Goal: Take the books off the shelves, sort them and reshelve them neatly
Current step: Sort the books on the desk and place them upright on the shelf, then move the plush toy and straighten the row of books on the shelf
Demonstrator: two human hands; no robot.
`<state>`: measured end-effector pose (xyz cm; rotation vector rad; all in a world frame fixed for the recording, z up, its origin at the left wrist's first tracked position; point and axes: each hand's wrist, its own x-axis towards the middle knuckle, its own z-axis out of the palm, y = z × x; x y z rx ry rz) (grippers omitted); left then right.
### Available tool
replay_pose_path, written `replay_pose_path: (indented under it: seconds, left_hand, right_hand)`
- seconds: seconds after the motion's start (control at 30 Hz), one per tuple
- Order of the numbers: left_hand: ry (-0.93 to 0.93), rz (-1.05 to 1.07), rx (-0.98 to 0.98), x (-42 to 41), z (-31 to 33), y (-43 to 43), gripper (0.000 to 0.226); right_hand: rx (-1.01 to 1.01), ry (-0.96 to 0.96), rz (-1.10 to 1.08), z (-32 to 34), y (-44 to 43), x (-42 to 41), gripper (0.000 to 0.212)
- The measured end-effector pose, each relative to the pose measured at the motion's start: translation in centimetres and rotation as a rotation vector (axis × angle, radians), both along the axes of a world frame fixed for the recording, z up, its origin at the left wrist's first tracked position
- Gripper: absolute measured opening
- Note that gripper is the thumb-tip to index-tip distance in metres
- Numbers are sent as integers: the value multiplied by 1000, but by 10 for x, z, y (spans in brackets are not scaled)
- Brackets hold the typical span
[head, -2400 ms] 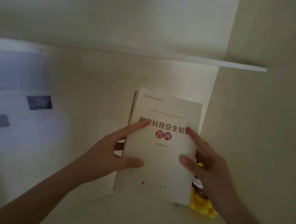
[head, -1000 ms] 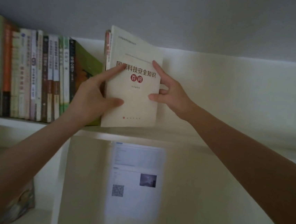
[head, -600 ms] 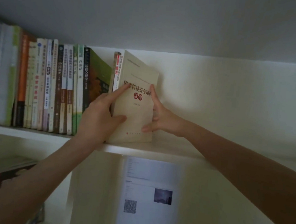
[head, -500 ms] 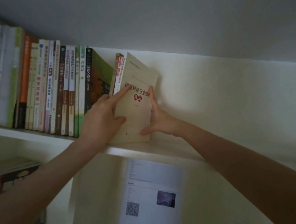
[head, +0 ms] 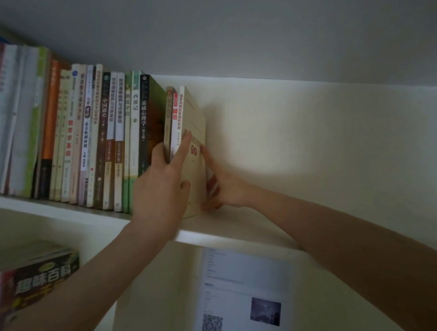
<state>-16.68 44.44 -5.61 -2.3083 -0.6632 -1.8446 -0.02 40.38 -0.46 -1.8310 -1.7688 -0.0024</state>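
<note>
A cream book (head: 193,120) with red cover lettering stands upright on the upper shelf (head: 232,236), at the right end of a row of upright books (head: 102,140). Two thin books, one brown (head: 168,115) and one white with a red spine (head: 175,113), stand pressed against its left side. My left hand (head: 161,189) grips these three together, with fingers to the left of the brown book and the index finger and thumb across the cream cover. My right hand (head: 225,190) presses the cream cover from the right with an outstretched index finger.
To the right of the cream book the upper shelf runs bare to the frame's edge. On the shelf below at the left stands a colourful encyclopedia (head: 38,281) among other books. A printed sheet with a QR code (head: 244,301) hangs on the back panel below.
The cream book was carried up from below to the upper shelf, then turned from cover-on to nearly spine-on and pushed left toward the row. Both hands stayed on it.
</note>
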Motion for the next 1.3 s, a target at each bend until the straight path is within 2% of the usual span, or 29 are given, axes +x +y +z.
replay_pose_path:
  seconds: [0.13, 0.2, 0.27, 0.33, 0.43, 0.57, 0.7, 0.8, 0.97, 1.03, 1.3]
  left_hand:
    - [-3, 119, 47, 2, 0, -3, 87]
    - [9, 230, 180, 1, 2, -1, 89]
    - [-17, 228, 253, 1, 1, 3, 89]
    - [-28, 169, 209, -1, -1, 7, 88]
    - [3, 21, 37, 0, -2, 12, 100]
    - [4, -29, -50, 6, 2, 9, 120]
    - [69, -69, -94, 4, 5, 7, 129]
    - [95, -122, -86, -4, 5, 8, 123]
    - [49, -94, 42, -9, -6, 12, 84]
    - [57, -80, 31, -6, -9, 17, 72]
    - [51, -69, -9, -5, -13, 18, 76]
  right_hand:
    - [-16, 7, -9, -2, 0, 4, 122]
    - [-6, 28, -3, -5, 0, 5, 120]
    - [2, 32, -1, -7, 1, 7, 119]
    - [4, 51, -7, -8, 2, 9, 119]
    - [-5, 73, -10, -9, 5, 11, 118]
    - [-8, 51, -13, -9, 6, 13, 119]
    - [3, 42, -15, -8, 7, 12, 118]
    - [56, -65, -60, -8, 2, 11, 116]
    - [31, 132, 11, -9, -9, 11, 110]
    - [-18, 176, 13, -10, -10, 10, 108]
    - [-86, 113, -81, -12, -15, 2, 103]
